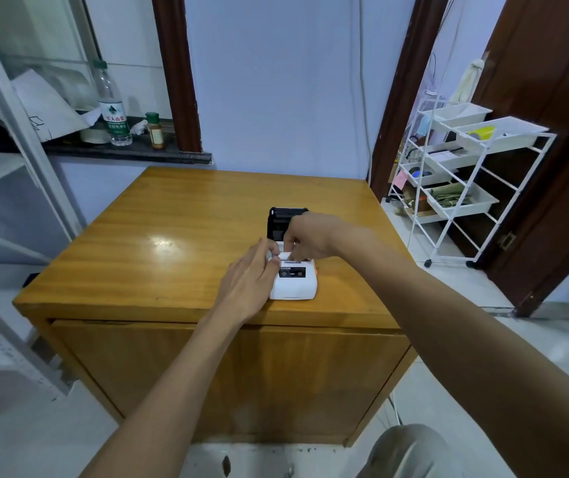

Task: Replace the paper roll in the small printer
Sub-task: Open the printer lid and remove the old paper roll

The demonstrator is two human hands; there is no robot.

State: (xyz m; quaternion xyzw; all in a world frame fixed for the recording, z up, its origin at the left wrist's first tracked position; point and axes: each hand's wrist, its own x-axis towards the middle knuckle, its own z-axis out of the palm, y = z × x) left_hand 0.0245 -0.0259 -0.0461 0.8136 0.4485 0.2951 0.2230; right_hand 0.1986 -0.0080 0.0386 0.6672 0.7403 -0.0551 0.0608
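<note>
A small white printer (295,286) sits near the front edge of a wooden cabinet top (172,243). Its black lid (281,220) stands raised behind it. My left hand (250,281) rests against the printer's left side, fingertips at the open paper bay. My right hand (307,238) reaches down from above, its fingers pinching a white strip of paper (287,256) at the bay. The roll itself is hidden under my fingers.
A dark window ledge at the back left holds a water bottle (112,105), a small jar (154,131) and papers. A white wire rack (462,181) with trays stands to the right beside a dark wooden door. A white metal frame rises at left.
</note>
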